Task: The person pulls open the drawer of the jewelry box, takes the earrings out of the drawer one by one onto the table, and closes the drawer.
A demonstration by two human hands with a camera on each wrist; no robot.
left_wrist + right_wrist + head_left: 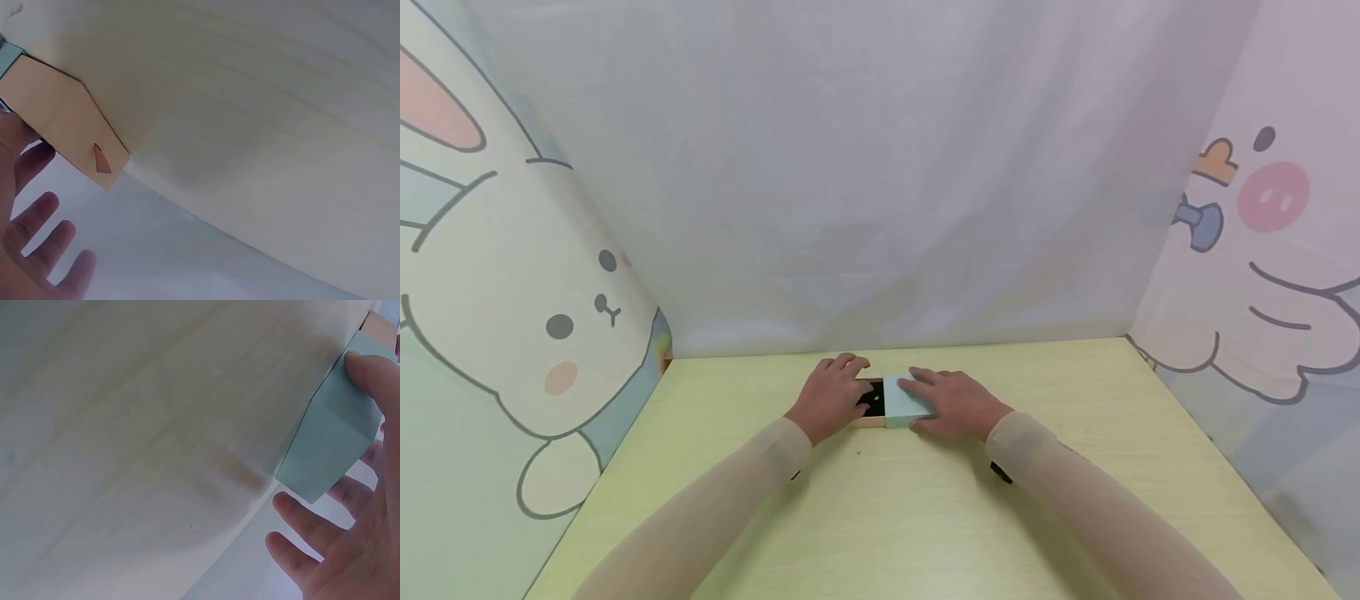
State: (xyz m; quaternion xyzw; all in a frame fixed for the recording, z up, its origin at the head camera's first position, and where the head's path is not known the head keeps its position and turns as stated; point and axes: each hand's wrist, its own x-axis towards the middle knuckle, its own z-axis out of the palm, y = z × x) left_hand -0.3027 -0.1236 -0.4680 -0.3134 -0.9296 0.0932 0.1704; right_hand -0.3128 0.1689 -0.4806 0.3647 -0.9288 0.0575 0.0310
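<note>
A slide-out box lies on the table, its pale blue-green sleeve point(904, 403) on the right and its peach tray point(59, 103) drawn partly out to the left. Black lining fills the tray, with a tiny white star-like mark or piece on it. My left hand point(829, 400) hovers at the tray's left part, thumb and forefinger apart over the lining, the other fingers spread; I see nothing between them. With the right hand point(958, 404) I grip the sleeve, thumb on its near side and fingers across the top. The end of the tray has a small triangular cut-out.
The box rests on a light wooden table point(880, 517), towards its back edge. A pale grey curtain point(880, 183) hangs behind. Cartoon-printed cloth walls point(497, 333) stand at the left and right sides.
</note>
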